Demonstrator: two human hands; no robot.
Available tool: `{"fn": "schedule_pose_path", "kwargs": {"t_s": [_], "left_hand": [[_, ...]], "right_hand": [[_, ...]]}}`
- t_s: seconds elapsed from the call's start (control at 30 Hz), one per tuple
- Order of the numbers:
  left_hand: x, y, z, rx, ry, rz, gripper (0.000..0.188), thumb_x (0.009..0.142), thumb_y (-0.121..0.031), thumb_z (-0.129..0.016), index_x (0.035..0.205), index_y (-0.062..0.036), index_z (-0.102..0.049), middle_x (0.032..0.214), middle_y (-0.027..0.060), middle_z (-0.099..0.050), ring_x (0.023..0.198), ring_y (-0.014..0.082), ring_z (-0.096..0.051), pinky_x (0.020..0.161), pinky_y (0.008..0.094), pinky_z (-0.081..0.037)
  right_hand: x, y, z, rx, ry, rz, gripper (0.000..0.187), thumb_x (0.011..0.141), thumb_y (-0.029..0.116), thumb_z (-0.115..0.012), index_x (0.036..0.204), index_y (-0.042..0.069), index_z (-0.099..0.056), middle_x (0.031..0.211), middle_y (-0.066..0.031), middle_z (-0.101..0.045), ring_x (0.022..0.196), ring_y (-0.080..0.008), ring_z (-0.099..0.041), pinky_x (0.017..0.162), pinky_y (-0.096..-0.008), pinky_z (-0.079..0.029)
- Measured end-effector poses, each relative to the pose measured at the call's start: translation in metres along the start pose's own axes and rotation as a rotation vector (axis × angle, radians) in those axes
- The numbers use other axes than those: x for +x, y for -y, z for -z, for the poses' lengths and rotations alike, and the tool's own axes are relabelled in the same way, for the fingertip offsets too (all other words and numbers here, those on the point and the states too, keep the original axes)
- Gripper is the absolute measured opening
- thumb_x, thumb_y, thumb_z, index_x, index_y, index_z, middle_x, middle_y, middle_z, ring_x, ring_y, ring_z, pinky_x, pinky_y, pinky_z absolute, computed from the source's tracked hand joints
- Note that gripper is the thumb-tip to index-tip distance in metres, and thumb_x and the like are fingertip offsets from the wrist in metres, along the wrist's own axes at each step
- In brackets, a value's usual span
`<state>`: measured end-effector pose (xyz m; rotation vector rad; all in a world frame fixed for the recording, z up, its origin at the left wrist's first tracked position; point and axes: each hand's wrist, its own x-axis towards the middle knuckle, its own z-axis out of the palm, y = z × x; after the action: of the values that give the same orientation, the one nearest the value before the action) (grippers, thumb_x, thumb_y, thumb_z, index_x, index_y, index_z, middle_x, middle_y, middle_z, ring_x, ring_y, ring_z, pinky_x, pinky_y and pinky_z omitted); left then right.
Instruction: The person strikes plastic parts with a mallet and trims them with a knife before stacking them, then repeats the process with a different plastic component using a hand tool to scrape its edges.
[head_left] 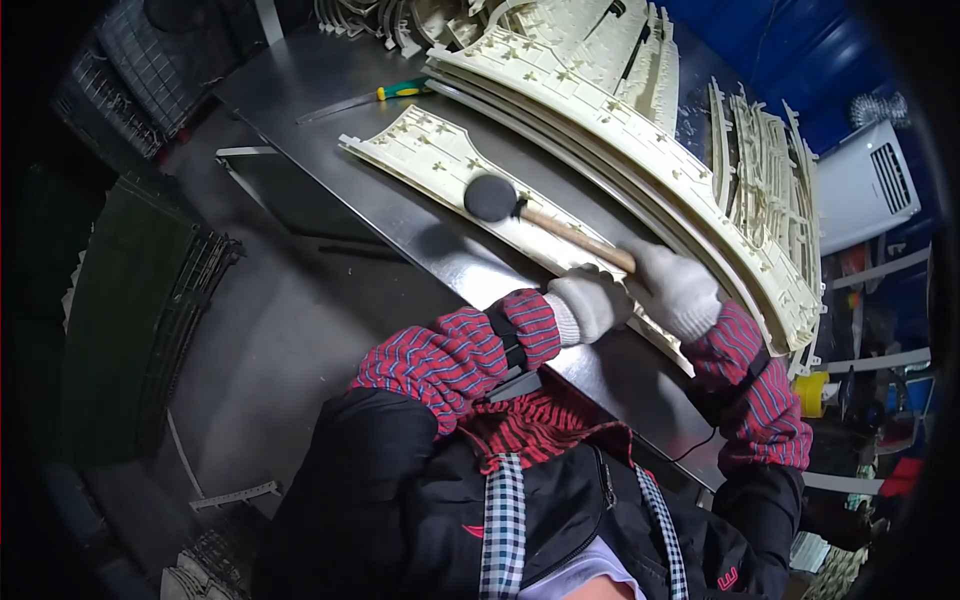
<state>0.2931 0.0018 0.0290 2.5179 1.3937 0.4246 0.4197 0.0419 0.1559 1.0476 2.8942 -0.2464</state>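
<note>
My right hand [680,290], in a whitish work glove, is closed round the wooden handle of a rubber mallet [572,236]. The mallet's round black head hangs over a long, curved cream plastic panel [425,148] that lies slantwise along the table's near edge. Small star-shaped bosses dot the panel's upper face. My left hand [590,303], gloved with a dark-tipped finger side, grips the panel near its middle, just left of the right hand. Its fingertips are partly hidden. Both sleeves have red-striped covers.
Beyond the panel, a stack of similar cream panels [610,115] curves across the metal table [455,270]. A screwdriver [385,94] with a yellow-green handle lies at the far left. More cream parts [760,165] stand at the right, near a white appliance [868,190].
</note>
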Motion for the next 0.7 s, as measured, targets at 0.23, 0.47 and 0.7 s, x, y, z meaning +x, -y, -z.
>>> {"fn": "schedule_pose_path", "kwargs": {"t_s": [0.23,0.47,0.7], "left_hand": [[-0.014,0.005,0.005,-0.022,-0.238,-0.085,0.025,0.089,-0.028,-0.058,0.097,-0.0084,-0.07,0.086,0.0117,-0.072,0.082,0.0288,-0.07,0.082,0.0436,-0.054],[-0.114,0.14,0.111,0.482,-0.183,0.423,0.022,0.082,-0.023,-0.067,0.095,-0.0062,-0.07,0.092,0.016,-0.07,0.09,0.0333,-0.07,0.08,0.0449,-0.055],[-0.133,0.209,0.137,0.16,0.131,0.259,0.024,0.079,-0.02,-0.068,0.101,-0.0109,-0.071,0.097,0.0114,-0.071,0.096,0.0336,-0.068,0.084,0.0448,-0.054]], "right_hand": [[0.043,0.047,0.042,0.229,-0.45,0.139,0.05,0.086,0.018,-0.075,0.131,0.008,-0.055,0.094,-0.0179,-0.069,0.087,-0.0322,-0.07,0.079,-0.0375,-0.054],[-0.004,-0.012,-0.033,0.415,-0.215,-0.329,0.052,0.087,0.021,-0.074,0.133,0.006,-0.054,0.091,-0.0123,-0.068,0.083,-0.0224,-0.068,0.079,-0.0355,-0.054],[-0.014,-0.031,-0.064,0.345,-0.085,-0.43,0.053,0.088,0.028,-0.071,0.134,0.007,-0.054,0.096,-0.0126,-0.07,0.087,-0.0203,-0.069,0.078,-0.035,-0.054]]}}
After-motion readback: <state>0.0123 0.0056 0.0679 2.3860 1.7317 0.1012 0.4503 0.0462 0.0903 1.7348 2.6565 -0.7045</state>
